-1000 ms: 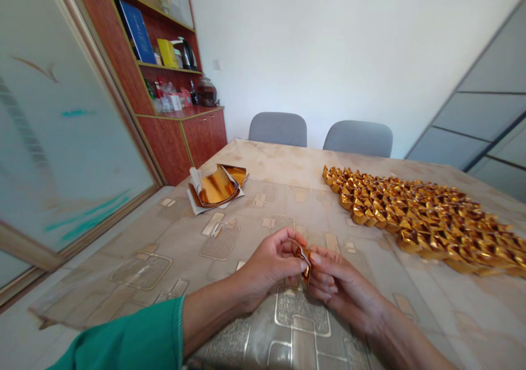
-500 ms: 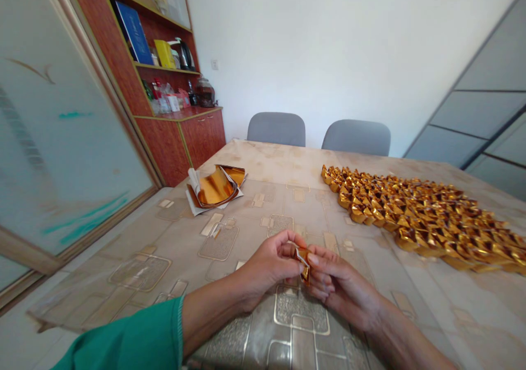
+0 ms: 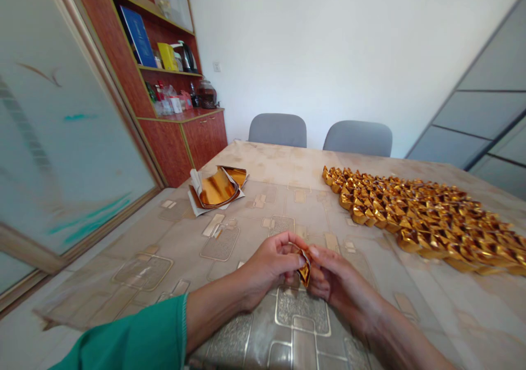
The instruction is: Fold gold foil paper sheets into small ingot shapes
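Left hand (image 3: 276, 260) and right hand (image 3: 336, 274) clamp one foil (image 3: 304, 273), seemingly to steady it; sheets (image 3: 217, 188) lie left, folded pieces (image 3: 423, 212) right, likely sorted.

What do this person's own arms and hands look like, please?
A green sleeve with stitched hem covers part of the left arm. The right arm shows no sleeve. The left hand and right hand wear no gloves; no watch is visible.

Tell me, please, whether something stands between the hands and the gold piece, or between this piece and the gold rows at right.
Nothing visible separates the left hand or right hand from the gold piece; both hold it. Toward the gold rows, only the right hand itself intervenes.
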Motion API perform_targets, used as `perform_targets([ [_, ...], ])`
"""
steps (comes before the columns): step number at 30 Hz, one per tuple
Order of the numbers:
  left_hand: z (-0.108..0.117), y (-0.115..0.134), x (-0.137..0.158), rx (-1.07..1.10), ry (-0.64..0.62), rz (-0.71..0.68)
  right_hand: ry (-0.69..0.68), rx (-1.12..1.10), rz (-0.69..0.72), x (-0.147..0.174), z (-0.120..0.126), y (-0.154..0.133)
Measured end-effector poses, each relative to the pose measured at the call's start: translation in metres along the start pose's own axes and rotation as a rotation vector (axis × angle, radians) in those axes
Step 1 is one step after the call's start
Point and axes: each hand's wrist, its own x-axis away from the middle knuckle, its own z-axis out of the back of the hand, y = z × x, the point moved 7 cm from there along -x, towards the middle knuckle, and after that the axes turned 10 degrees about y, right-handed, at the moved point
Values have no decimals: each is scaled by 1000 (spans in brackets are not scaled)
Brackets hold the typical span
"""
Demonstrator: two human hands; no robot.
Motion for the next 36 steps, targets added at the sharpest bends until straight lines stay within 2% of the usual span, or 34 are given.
perform_targets([
  [10, 1, 4, 2, -29, 27, -28, -106, -106, -106, 3, -2, 5],
  [17, 1, 10, 7, 24, -44, 14, -142, -130, -103, 3, 1, 3],
  [21, 3, 16, 6, -38, 20, -54, -146, -116, -114, 3, 2, 4],
  [27, -1, 16, 4, -85, 15, -131, -116, -124, -114, 3, 2, 5],
  [32, 3, 11, 4, -78, 56, -83, -136, -107, -137, 5, -1, 7],
  [36, 2, 9, 5, 52, -30, -5, -143, -153, -100, 3, -3, 2],
])
